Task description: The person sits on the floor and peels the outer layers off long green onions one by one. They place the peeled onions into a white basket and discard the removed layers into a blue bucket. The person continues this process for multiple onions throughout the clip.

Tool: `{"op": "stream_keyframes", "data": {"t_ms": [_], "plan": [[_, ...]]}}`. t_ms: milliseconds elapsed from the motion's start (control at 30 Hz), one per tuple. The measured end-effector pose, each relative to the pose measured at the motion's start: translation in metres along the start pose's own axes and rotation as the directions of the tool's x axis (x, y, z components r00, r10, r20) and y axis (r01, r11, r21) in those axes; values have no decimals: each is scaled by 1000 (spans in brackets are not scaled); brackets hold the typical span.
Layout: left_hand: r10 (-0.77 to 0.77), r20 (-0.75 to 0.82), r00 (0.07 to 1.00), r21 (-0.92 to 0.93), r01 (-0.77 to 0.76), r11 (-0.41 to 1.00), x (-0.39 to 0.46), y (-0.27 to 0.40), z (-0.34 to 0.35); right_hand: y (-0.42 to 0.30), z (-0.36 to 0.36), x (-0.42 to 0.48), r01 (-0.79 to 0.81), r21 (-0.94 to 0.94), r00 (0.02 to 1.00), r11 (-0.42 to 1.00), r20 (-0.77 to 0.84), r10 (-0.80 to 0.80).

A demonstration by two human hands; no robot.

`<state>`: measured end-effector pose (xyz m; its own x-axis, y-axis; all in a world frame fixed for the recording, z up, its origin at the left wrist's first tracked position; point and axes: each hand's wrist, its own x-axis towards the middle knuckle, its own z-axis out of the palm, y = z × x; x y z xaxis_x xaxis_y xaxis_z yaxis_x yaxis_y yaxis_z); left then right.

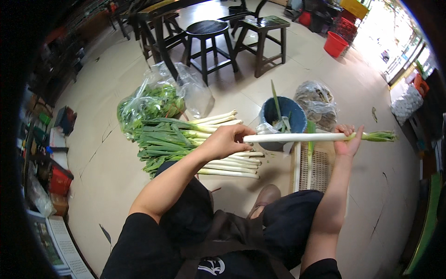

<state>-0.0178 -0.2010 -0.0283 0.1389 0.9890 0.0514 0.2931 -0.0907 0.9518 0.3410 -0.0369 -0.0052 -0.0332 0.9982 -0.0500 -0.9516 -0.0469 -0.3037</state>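
A long, white-stalked green onion (pixel 296 137) is held level across my front. My right hand (pixel 346 141) grips it near its frayed green end. Around the white end, the thumb and fingers of my left hand (pixel 230 139) are spread, with a gap showing at the thumb. Beneath my left hand lies a pile of large green onions (pixel 167 139), leaves to the left and white stalks to the right. Below the held stalk is a perforated plastic basket (pixel 322 167), in which another green onion (pixel 309 171) lies. A blue bucket (pixel 301 111) with leaf scraps stands behind the held stalk.
A clear bag of leafy greens (pixel 153 101) lies beyond the pile. Beside the bucket sits another plastic bag (pixel 315 101) with brownish contents. Dark wooden stools (pixel 208 28) and a table (pixel 156 10) stand farther back. A red bucket (pixel 335 44) is near the bright doorway.
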Motion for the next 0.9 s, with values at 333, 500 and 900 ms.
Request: {"op": "stream_keyframes", "data": {"t_ms": [333, 500, 900], "plan": [[-201, 434, 878, 218, 114, 969, 13, 13, 28, 50, 27, -14, -42, -188, 965, 981, 247, 88], [79, 256, 963, 28, -89, 996, 29, 5, 73, 91, 48, -35, -62, -391, 992, 918, 80, 100], [96, -32, 995, -276, -101, 956, 65, 4, 77, 121, 51, -51, -115, -806, 887, 580, 180, 425]]}}
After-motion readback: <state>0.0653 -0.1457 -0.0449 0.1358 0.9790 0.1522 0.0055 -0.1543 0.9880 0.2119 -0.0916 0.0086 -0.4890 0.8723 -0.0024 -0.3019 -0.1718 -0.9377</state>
